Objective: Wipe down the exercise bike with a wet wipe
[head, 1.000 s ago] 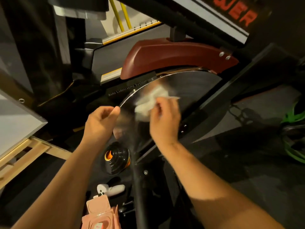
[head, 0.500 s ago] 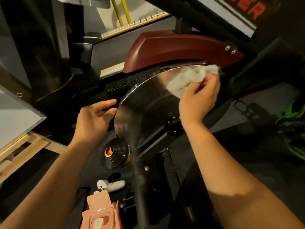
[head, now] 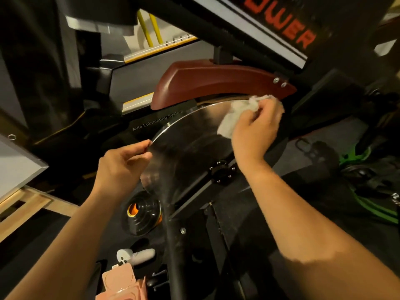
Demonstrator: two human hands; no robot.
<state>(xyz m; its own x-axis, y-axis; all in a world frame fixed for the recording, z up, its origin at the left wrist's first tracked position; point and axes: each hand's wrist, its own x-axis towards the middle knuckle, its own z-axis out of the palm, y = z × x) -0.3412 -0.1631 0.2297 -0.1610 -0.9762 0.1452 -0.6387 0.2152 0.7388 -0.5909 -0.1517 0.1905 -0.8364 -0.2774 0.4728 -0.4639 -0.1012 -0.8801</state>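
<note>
Both forearms reach forward to the exercise bike (head: 255, 29). The right hand (head: 256, 128), wrist bent, grips one crumpled wet wipe (head: 234, 116) against the upper edge of the single steel flywheel (head: 190, 139), just under the one red guard (head: 216, 83). The left hand (head: 121, 163) curls its fingers at the flywheel's rim; whether they pinch it is unclear. Below lie one pink wipe pack (head: 121, 285) and one white controller (head: 136, 256).
</note>
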